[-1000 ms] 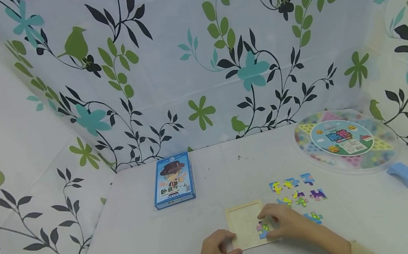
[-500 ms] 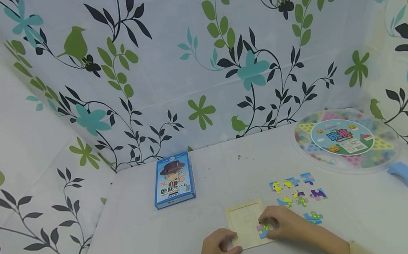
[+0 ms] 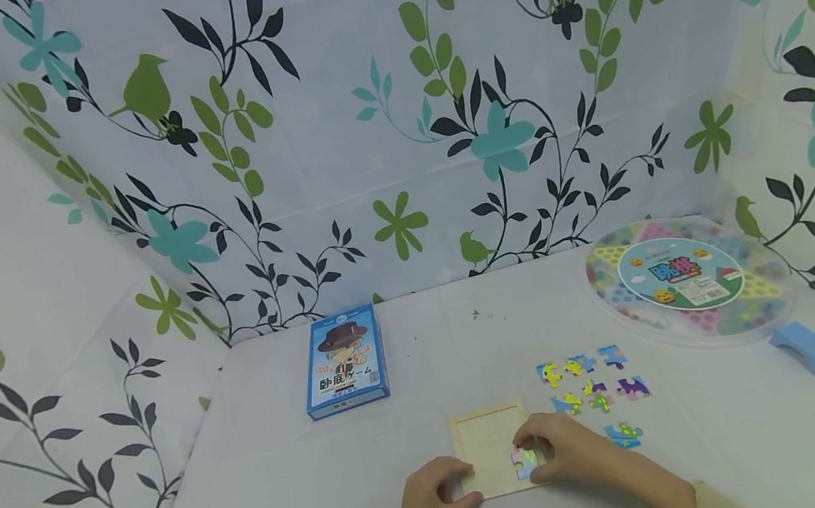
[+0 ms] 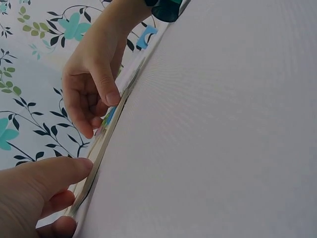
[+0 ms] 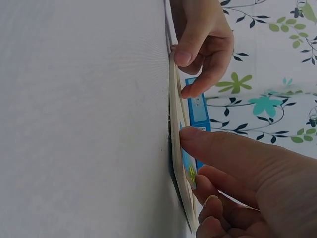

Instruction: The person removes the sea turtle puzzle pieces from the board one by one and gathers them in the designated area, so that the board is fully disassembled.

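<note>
A square pale wooden puzzle tray (image 3: pixel 492 450) lies on the white table in the head view. My left hand (image 3: pixel 432 502) grips its left edge, thumb at the near corner and fingertips higher up the side. Over the tray's lower right corner, my right hand (image 3: pixel 567 447) pinches a jigsaw piece (image 3: pixel 524 462) of pink, blue and green between thumb and fingers. In the right wrist view that jigsaw piece (image 5: pixel 189 163) stands slightly tilted off the tray, with the thumb on its near edge. The fingers partly hide the piece.
Several loose jigsaw pieces (image 3: pixel 594 383) lie right of the tray, one of them (image 3: pixel 624 435) near the right forearm. Farther off are a blue card-game box (image 3: pixel 345 362), a round clear board-game case (image 3: pixel 690 280) and a blue arch-shaped block (image 3: pixel 809 348). Patterned cloth (image 3: pixel 392 121) rises behind.
The jigsaw piece under my right fingers now looks paler and slightly tilted, and my right fingertips have shifted a little with it. My left hand keeps its grip on the tray.
</note>
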`<move>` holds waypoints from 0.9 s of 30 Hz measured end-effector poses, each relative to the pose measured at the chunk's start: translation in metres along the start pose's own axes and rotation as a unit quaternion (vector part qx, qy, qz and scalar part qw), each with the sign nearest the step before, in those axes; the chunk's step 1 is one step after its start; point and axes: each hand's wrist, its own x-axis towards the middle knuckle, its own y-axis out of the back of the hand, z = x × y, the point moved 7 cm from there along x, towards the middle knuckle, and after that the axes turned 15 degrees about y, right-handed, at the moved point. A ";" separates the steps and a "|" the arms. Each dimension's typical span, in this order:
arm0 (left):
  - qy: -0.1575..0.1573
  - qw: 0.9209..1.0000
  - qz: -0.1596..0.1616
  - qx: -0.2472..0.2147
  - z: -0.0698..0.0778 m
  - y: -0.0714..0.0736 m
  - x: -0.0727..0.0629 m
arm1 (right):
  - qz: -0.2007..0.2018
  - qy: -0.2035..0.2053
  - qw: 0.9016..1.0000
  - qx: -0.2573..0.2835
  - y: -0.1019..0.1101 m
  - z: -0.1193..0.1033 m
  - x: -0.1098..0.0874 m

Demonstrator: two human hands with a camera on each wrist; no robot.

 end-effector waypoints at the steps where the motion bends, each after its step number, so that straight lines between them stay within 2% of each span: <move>1: 0.003 1.000 -0.002 -0.001 0.000 0.000 0.000 | 0.000 0.002 1.000 -0.001 0.000 -0.001 0.000; 8: 0.002 1.000 -0.001 0.001 0.001 0.000 0.000 | -0.006 0.003 1.000 -0.005 0.001 -0.004 0.001; 12: 0.014 1.000 -0.008 0.001 0.000 -0.001 0.000 | -0.007 0.005 1.000 -0.014 0.001 -0.003 0.001; 18: 0.030 0.999 -0.017 0.010 0.001 -0.001 0.001 | -0.006 0.005 1.000 0.015 0.000 -0.002 0.003; 23: 0.020 1.000 -0.008 0.014 0.001 -0.001 0.000 | -0.014 -0.018 1.000 0.008 -0.001 0.000 0.001; 27: 0.007 1.000 0.006 0.014 0.003 -0.001 0.000 | -0.018 -0.017 1.000 -0.002 0.000 -0.002 0.001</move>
